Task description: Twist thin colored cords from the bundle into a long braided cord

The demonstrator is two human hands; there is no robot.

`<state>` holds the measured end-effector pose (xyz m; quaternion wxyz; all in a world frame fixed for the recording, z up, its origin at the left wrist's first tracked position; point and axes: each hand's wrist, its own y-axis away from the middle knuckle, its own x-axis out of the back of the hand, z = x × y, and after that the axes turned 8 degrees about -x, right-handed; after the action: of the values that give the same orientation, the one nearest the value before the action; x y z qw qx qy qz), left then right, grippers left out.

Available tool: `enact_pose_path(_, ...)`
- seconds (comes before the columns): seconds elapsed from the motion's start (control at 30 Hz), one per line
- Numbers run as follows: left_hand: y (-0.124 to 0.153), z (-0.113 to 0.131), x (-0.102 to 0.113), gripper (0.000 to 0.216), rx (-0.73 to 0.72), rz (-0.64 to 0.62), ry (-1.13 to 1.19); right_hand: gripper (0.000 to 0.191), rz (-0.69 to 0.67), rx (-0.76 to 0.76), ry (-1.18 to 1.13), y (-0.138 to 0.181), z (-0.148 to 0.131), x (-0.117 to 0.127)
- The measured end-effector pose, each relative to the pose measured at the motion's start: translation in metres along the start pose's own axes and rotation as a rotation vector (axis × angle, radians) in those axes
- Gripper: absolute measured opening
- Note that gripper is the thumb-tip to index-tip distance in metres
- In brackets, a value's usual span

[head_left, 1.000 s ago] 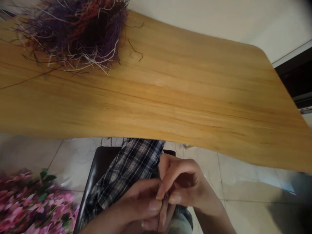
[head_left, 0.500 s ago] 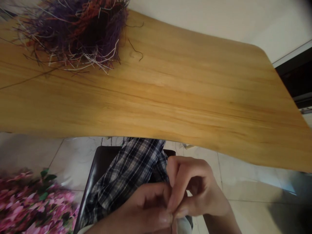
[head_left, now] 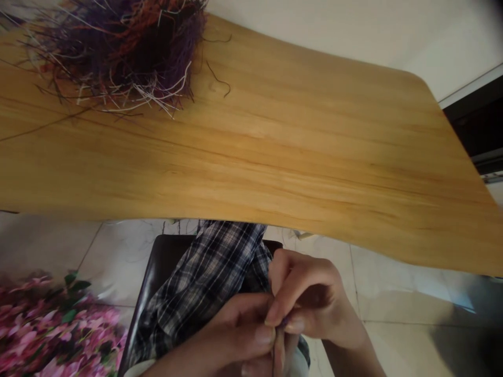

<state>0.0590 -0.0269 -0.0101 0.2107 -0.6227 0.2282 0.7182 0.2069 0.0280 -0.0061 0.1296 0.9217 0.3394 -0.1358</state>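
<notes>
Below the table's front edge, over my lap, my two hands meet fingertip to fingertip. My left hand [head_left: 241, 332] is closed, its thumb and fingers pinching a thin dark strand [head_left: 273, 353] that hangs down from the grip. Pressed against it, my right hand [head_left: 314, 296] is also closed in a pinch at the strand's upper end. A small purple bit [head_left: 284, 320] shows between the right thumb and forefinger. Fingers hide most of what is held.
On the wooden table [head_left: 298, 152], a tangled pile of purple, orange and white strands [head_left: 129, 52] lies at the back left, with a loose dark strand [head_left: 218, 78] beside it. Pink artificial flowers [head_left: 66, 335] stand at lower left. Plaid trousers [head_left: 212, 262] cover my legs on a dark seat [head_left: 167, 251].
My right fingertips have moved slightly up, and the purple bit has come into sight between them. The left thumb has shifted up a little. Both hands remain pinched together.
</notes>
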Motion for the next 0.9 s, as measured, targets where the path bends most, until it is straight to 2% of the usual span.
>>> enact_pose_path(0.2, -0.003, 0.003, -0.005, 0.019, 0.016, -0.028, -0.016, 0.017, -0.033, 0.021, -0.063, -0.007, -0.002, -0.004)
enact_pose_path(0.37, -0.007, -0.007, 0.0, 0.029, -0.022, -0.112, -0.026, 0.027, -0.088, 0.028, -0.088, -0.01, -0.003, -0.004)
enact_pose_path(0.53, -0.003, -0.015, 0.004, 0.027, -0.024, -0.044, -0.055, 0.015, -0.063, 0.034, -0.034, -0.006, -0.006, -0.004)
enact_pose_path(0.63, -0.001, -0.016, 0.009, 0.031, -0.036, -0.018, -0.111, 0.011, 0.002, 0.074, 0.059, -0.001, -0.009, -0.006)
enact_pose_path(0.77, -0.001, -0.013, 0.01, 0.031, -0.102, 0.015, -0.159, 0.022, 0.175, 0.094, 0.232, 0.005, -0.015, -0.013)
enact_pose_path(0.83, -0.002, -0.008, 0.005, 0.028, -0.129, 0.095, -0.21, 0.024, 0.294, 0.101, 0.342, 0.007, -0.018, -0.018)
enact_pose_path(0.9, -0.001, -0.003, -0.002, 0.026, -0.181, 0.248, -0.389, 0.022, 0.402, 0.117, 0.441, 0.009, -0.02, -0.024)
